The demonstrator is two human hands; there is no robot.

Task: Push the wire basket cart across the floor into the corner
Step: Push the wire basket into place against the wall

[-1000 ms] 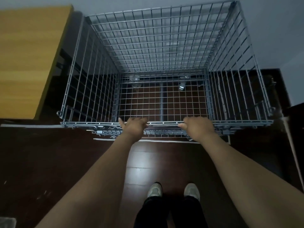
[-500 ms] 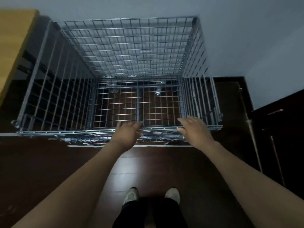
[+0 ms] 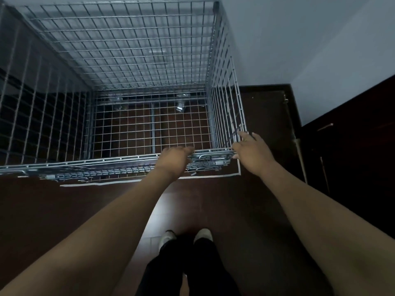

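Note:
The grey wire basket cart (image 3: 102, 162) stands in front of me, its far side against the pale wall (image 3: 299, 39). It holds nothing, and the brown floor shows through its mesh bottom. My left hand (image 3: 174, 160) lies on the near top rim right of the middle, with its fingers bent over the rail. At the cart's near right corner, my right hand (image 3: 251, 152) has its fingers spread and its fingertips touching the corner wires.
A white tape line (image 3: 128, 182) marks the dark wood floor just under the cart's near side and turns at its right corner. A dark cabinet (image 3: 352, 163) stands to the right, with a narrow floor strip between it and the cart. My feet (image 3: 186, 238) are behind the line.
Both hands let go of the near rim, then shifted right along it. My right hand now reaches the near right corner. The view has swung right, and the wooden table has left the frame.

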